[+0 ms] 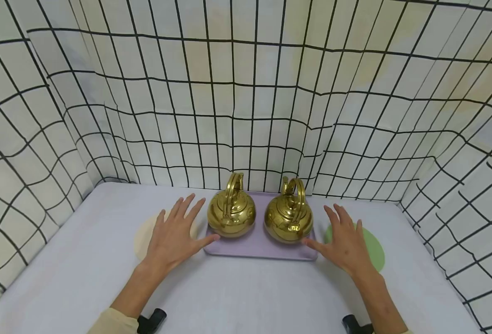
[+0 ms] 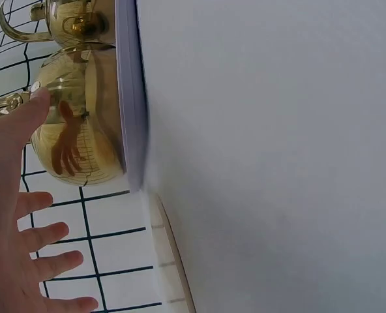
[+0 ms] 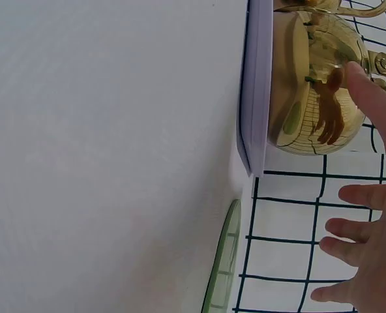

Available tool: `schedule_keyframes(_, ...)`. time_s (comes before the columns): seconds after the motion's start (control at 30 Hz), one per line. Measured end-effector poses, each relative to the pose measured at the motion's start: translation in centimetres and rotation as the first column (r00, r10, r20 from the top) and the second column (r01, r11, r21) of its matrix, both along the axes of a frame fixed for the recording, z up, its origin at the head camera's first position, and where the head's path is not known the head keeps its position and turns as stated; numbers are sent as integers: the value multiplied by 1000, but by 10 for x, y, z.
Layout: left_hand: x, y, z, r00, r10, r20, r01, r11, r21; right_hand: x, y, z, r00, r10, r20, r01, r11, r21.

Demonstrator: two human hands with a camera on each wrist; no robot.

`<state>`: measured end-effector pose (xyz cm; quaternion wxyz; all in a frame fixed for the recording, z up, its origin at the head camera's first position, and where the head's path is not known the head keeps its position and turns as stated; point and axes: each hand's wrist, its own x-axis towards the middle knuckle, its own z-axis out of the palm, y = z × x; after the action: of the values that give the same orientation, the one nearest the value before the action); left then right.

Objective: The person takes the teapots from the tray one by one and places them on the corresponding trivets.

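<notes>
Two shiny brass teapots with arched handles stand side by side on a lilac tray [image 1: 256,249]. To the left teapot's [image 1: 231,213] left is my left hand [image 1: 172,236], its fingers spread and its thumb pointing toward the pot's lower side. My right hand [image 1: 346,243] is held to the right of the right teapot [image 1: 288,218], fingers likewise spread, thumb near the pot's base. Both hands hold nothing; whether the thumbs touch the pots I cannot tell. In the wrist views, each nearby teapot [image 2: 75,124] mirrors a hand on its polished side.
A cream round disc [image 1: 143,239] lies partly under my left hand, and a green round disc [image 1: 374,250] lies partly behind my right hand. The white table [image 1: 246,297] is bounded at the back and sides by white walls with a black grid [image 1: 246,99].
</notes>
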<state>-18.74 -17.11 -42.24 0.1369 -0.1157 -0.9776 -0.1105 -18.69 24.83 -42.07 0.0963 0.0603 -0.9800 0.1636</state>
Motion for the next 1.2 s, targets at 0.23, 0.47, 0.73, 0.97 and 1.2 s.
schedule_keyframes(0.23,-1,2,-3,999,-3,-37,6,996,85,-1,-1,0,996,39,-86,-50,990,-129)
schedule_keyframes(0.47,1,3,-3,999,22,-26,-17,983,185,1,-5,3,987,54,-153,-90,968,-236)
schedule_keyframes(0.73,5,1,-1,997,26,70,-45,960,278,5,-8,9,980,29,-195,-96,936,-339)
schedule_keyframes(0.97,7,0,-1,989,3,151,-52,945,324,4,-9,9,971,37,-235,-128,914,-385)
schedule_keyframes(1.2,7,-1,-5,979,-14,202,-58,936,347,3,-10,13,962,41,-270,-163,879,-448)
